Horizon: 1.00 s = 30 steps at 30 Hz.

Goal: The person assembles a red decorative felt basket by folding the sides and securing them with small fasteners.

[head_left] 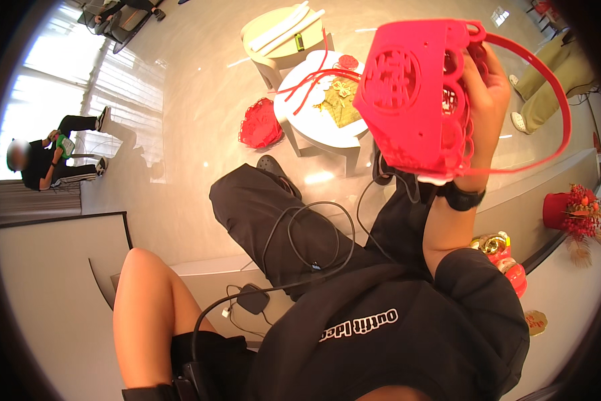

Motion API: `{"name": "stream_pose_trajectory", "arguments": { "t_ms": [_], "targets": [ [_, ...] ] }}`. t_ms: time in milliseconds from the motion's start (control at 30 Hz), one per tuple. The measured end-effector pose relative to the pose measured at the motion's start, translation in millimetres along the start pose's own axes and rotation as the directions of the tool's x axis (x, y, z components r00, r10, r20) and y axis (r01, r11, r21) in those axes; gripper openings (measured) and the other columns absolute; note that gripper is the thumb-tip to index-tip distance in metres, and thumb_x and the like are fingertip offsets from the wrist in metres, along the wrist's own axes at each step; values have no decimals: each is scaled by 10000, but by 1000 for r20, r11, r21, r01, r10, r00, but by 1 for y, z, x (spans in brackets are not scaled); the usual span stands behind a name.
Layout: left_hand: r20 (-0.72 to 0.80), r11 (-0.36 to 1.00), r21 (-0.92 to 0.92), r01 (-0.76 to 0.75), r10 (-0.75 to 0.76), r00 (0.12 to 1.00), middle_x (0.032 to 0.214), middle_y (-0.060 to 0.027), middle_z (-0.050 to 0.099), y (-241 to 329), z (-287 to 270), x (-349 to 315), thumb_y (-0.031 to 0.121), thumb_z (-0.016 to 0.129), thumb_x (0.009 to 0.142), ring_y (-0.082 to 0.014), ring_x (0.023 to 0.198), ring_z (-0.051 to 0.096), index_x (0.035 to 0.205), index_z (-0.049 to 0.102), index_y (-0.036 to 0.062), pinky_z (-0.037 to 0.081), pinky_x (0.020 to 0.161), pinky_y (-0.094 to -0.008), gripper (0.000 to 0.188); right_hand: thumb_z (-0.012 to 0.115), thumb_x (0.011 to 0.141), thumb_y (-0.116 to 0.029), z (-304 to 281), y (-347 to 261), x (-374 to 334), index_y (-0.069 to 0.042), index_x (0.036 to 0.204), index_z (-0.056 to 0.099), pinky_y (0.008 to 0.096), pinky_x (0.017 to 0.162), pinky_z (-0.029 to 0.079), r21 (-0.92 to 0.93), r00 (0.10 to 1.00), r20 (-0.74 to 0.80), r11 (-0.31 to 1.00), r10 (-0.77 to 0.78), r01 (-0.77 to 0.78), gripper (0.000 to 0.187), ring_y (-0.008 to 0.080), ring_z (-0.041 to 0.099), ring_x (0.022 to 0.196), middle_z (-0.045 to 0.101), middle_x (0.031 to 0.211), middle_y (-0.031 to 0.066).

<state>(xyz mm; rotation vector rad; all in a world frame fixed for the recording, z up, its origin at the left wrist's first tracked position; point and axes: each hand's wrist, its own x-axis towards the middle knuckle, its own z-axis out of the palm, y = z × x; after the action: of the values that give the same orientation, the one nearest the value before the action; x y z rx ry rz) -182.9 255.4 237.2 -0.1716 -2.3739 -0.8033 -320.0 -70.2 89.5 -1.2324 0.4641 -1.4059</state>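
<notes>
Fingers (473, 81) of the right hand (489, 103) hold a red basket (411, 100) by its side, raised to the right of the white stool (304, 121), while the left hand's grip cannot be told.

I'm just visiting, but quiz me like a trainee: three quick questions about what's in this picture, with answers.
1. Which hand holds the red cut-out basket with a looped strap?
2. True or false: the crumpled red openwork bundle lies on top of the round white table.
3. What lies on the pale yellow stool?
A) a potted plant
B) long white rods
C) a black shoe

Key: 1. The right hand. 2. False; it lies on the floor. 3. B.
</notes>
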Motion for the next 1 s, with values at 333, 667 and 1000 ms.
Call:
{"name": "stream_pose_trajectory", "arguments": {
  "t_ms": [333,667,1000],
  "targets": [
    [2,912,-375,165,-177,984,872,-101,569,-85,-67,-88,155,516,962,-224,823,591,873,607,5,495,759,-347,197,693,911,-103,14,153,83,20,1123,674,242,778,532,8,964,219,987,152,-158,245,115,673,852,719,1000,60],
    [-931,877,-365,313,-338,-138,917,-63,636,-301,-88,-309,231,585,976,-163,817,600,1028,636,9,508,765,-299,234,684,909,-98,6,224,119,36,1059,697,238,754,518,-208,967,254,978,31,23,202,105,653,839,718,959,56],
    [-860,826,-495,270,-420,-289,931,-76,646,-338,-69,-340,226,579,985,-145,853,602,1068,615,-1,499,766,-286,245,658,913,-70,-16,241,146,16,1051,685,250,736,532,-129,987,153,991,41,-21,165,124,667,798,714,951,54]
  ]
}}
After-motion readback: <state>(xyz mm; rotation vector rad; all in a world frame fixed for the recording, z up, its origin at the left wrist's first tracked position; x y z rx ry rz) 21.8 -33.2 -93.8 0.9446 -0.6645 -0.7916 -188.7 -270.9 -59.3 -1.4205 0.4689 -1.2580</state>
